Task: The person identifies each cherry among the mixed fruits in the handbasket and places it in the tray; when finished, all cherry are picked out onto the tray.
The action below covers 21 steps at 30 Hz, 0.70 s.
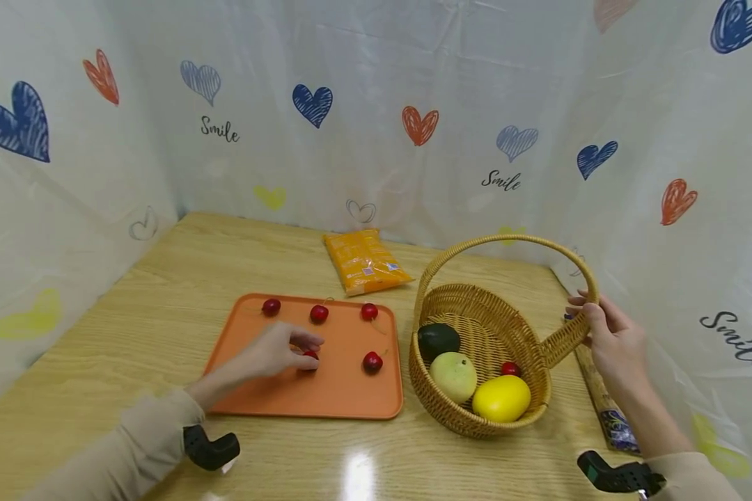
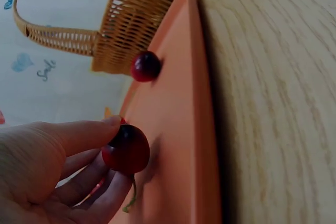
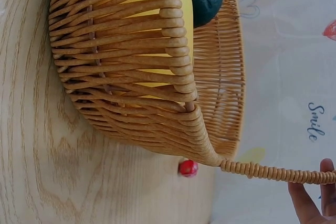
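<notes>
Over the orange tray (image 1: pixel 351 407), my left hand (image 1: pixel 276 355) pinches a dark red cherry (image 2: pixel 128 153) between thumb and fingers, its green stem pointing down in the left wrist view. Several other cherries lie on the tray, one (image 1: pixel 372 362) near its right side and another (image 1: pixel 318 314) towards the back. My right hand (image 1: pixel 617 341) grips the handle (image 1: pixel 588 278) of the wicker basket (image 1: pixel 479 426) on its right side. In the basket are a dark green avocado (image 1: pixel 439 341), a pale green round fruit (image 1: pixel 453 376), a yellow lemon (image 1: pixel 503 399) and a cherry (image 1: pixel 510 369).
An orange packet (image 1: pixel 366 261) lies behind the tray. To the right of the basket, partly behind my right arm, lies a long patterned package (image 1: pixel 617 426). A white curtain (image 1: pixel 376 167) with hearts encloses the wooden table (image 1: pixel 301 452) at the back and sides.
</notes>
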{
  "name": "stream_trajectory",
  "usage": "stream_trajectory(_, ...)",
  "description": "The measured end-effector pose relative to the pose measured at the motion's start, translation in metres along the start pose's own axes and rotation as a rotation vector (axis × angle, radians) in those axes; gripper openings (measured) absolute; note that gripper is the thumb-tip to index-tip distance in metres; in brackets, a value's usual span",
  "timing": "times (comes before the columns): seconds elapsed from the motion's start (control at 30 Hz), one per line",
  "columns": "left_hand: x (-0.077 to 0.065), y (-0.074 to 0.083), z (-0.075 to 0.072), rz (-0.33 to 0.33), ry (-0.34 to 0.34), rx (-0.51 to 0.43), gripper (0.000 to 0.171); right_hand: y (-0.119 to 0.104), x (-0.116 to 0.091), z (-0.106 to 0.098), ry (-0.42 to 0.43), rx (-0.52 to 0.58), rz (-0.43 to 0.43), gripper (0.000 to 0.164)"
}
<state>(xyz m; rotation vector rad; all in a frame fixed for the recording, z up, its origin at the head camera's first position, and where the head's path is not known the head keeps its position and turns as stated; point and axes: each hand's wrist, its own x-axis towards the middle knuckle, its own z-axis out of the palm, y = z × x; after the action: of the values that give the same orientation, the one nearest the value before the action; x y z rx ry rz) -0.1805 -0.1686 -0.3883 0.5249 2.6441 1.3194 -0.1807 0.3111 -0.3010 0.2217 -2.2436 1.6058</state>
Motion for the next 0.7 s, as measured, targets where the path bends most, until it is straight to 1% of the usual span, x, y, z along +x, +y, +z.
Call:
stream_trajectory(0.13, -0.0015, -0.0054, 0.0021, 0.024, 0.008, -0.017, 0.032, -0.0002, 0.0004, 0.0007, 0.000, 0.006, -0.004, 0.038)
stream_trajectory(0.33, -0.0023, -0.0072, 0.0031, 0.030, 0.012, -0.035, 0.033, 0.0001, 0.0011, 0.0005, 0.001, 0.029, -0.003, 0.038)
stream_trajectory(0.5, -0.0014, -0.0065, 0.0034, 0.005, 0.025, -0.041, 0.033, 0.0010, 0.0010, 0.0011, 0.007, 0.016, 0.000, 0.037)
stream_trajectory(0.57, -0.0006, -0.0051, 0.0031, -0.018, 0.032, -0.045, 0.033, 0.0016, 0.0012, 0.0013, 0.010, 0.009, 0.001, 0.036)
stream_trajectory(0.7, 0.0023, 0.0001, 0.0006, -0.030, 0.052, -0.046, 0.034, 0.0022, 0.0014, 0.0011, 0.012, 0.017, 0.003, 0.035)
